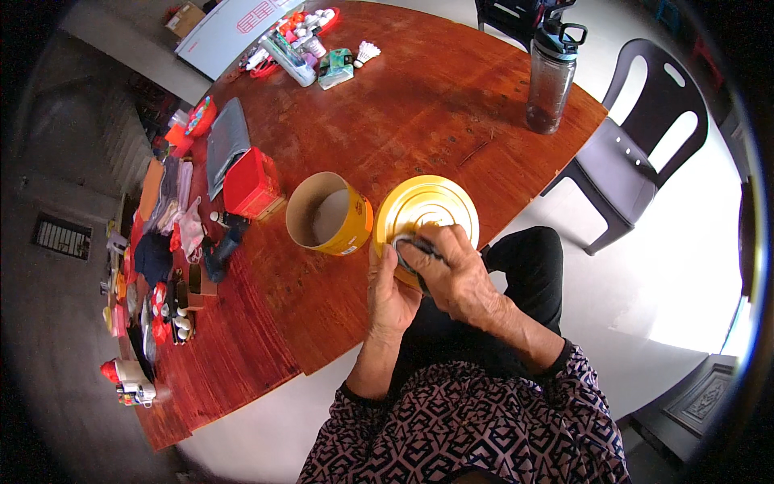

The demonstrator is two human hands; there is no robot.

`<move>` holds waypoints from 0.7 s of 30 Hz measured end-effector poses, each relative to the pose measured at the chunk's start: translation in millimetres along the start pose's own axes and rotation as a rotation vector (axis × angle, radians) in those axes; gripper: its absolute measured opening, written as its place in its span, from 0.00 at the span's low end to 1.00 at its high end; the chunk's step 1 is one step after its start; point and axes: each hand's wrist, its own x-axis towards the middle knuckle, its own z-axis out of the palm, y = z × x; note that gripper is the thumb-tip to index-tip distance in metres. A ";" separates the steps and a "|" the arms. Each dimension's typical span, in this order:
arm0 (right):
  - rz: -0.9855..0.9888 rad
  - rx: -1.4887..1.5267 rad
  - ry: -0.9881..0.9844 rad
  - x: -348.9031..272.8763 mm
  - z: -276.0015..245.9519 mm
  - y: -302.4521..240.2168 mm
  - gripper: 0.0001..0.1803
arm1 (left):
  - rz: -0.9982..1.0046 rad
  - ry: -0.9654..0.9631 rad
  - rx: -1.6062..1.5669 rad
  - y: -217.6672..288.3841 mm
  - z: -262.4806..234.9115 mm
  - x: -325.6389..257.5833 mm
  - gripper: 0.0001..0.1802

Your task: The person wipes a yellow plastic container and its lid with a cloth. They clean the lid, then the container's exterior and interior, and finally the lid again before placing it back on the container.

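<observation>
My left hand (391, 294) grips the near-left rim of a round yellow lid (426, 192) with raised rings, its thumb up along the edge. My right hand (458, 278) is closed on a bunched dark grey cloth (407, 248), pressed onto the lid's near side; most of the cloth is hidden under the fingers. Just left of the lid, apart from it, an open yellow cardboard canister (355, 224) stands on the wooden table (419, 105). Its inside is brown with a pale bottom.
Beside the canister stands a red box (251, 184), with a grey folder (228, 143) behind it. A clear water bottle (551, 85) is at the table's right edge, near a dark plastic chair (637, 153). A shuttlecock (367, 53) and small items lie far back; clutter fills the left side.
</observation>
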 end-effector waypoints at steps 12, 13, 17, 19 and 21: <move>0.940 0.853 0.299 -19.9 -49.0 32.6 0.19 | -0.048 0.123 -0.190 -5.2 -12.1 15.4 0.27; 0.986 0.893 0.244 -17.7 -47.9 30.7 0.21 | -0.080 0.111 -0.186 -12.2 -9.8 16.4 0.27; 0.980 1.083 0.254 -16.4 -37.1 23.4 0.20 | -0.176 0.109 -0.174 -23.5 1.3 17.6 0.28; 0.933 1.037 0.267 -17.4 -39.6 18.2 0.18 | -0.149 0.145 -0.082 -24.6 5.6 22.1 0.30; 0.861 0.936 0.301 -17.8 -39.3 13.3 0.17 | -0.125 0.217 0.021 -23.6 13.6 19.7 0.32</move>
